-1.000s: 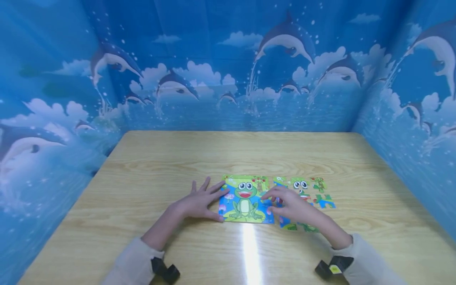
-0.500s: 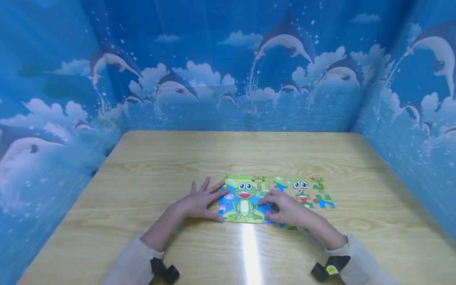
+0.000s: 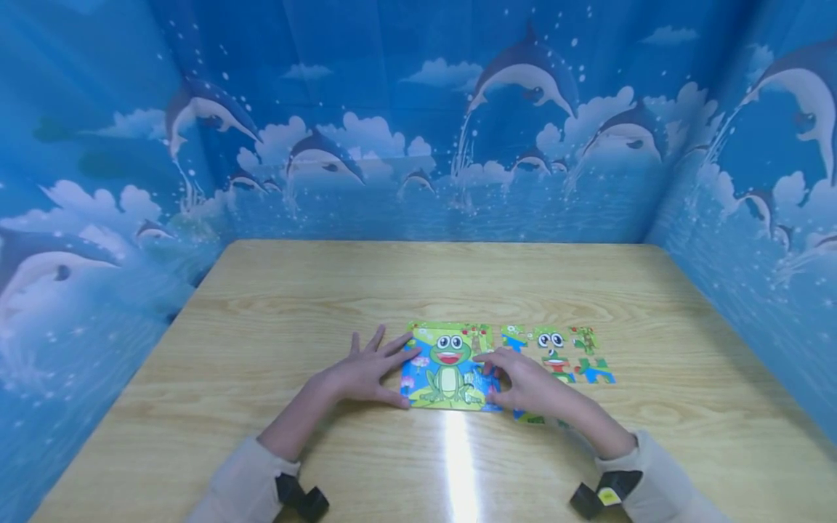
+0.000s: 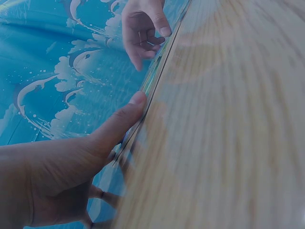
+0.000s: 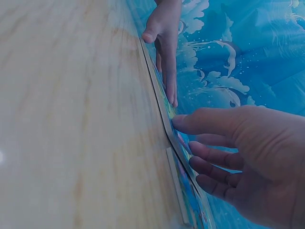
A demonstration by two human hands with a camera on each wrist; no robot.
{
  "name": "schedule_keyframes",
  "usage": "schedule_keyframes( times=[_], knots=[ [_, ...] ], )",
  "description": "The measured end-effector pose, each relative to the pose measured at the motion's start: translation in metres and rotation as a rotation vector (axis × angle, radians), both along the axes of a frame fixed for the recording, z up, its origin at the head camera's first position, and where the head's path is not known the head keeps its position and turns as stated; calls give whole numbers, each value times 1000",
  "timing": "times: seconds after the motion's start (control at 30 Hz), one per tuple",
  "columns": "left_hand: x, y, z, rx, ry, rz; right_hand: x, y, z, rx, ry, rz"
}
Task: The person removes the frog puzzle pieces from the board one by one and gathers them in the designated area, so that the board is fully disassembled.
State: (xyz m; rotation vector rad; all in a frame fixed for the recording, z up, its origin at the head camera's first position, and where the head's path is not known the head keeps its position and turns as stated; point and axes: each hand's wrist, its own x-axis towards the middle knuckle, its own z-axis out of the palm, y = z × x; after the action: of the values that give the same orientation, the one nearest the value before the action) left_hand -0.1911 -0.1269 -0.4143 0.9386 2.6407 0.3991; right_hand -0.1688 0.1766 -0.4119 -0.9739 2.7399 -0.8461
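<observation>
A square frog picture board (image 3: 450, 381) lies flat on the table, a jigsaw by its look. My left hand (image 3: 366, 370) rests at its left side, fingers spread, with fingertips on the picture and the thumb at the lower left corner. Over the right edge is my right hand (image 3: 532, 381), its fingers loosely bent and thumb apart; the fingertips touch the board, and I see nothing held between them. The right wrist view has the right thumb (image 5: 183, 121) on the board's edge. To the right lie separate puzzle pieces, including one with eyes (image 3: 551, 339).
More loose pieces lie beside these: a tree piece (image 3: 585, 338), a mouth piece (image 3: 556, 362) and a blue-green piece (image 3: 595, 371). Others are partly hidden under the right hand. The wooden table (image 3: 314, 290) is backed by a dolphin-print curtain (image 3: 392, 145).
My right hand has moved left, from the gap beside the loose pieces onto the board's right side. A pale glare now shows at the picture's lower right. The left hand stays put.
</observation>
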Motion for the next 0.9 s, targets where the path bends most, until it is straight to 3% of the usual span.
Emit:
schedule_keyframes(
  times=[0.33, 0.7, 0.9],
  knots=[
    [0, 0, 1, 4, 1, 2, 1, 1, 0, -16, 26, 11],
    [0, 0, 1, 10, 1, 2, 2, 1, -4, 45, 76, -31],
    [1, 0, 1, 8, 11, 0, 1, 1, -6, 25, 81, -40]
  ],
)
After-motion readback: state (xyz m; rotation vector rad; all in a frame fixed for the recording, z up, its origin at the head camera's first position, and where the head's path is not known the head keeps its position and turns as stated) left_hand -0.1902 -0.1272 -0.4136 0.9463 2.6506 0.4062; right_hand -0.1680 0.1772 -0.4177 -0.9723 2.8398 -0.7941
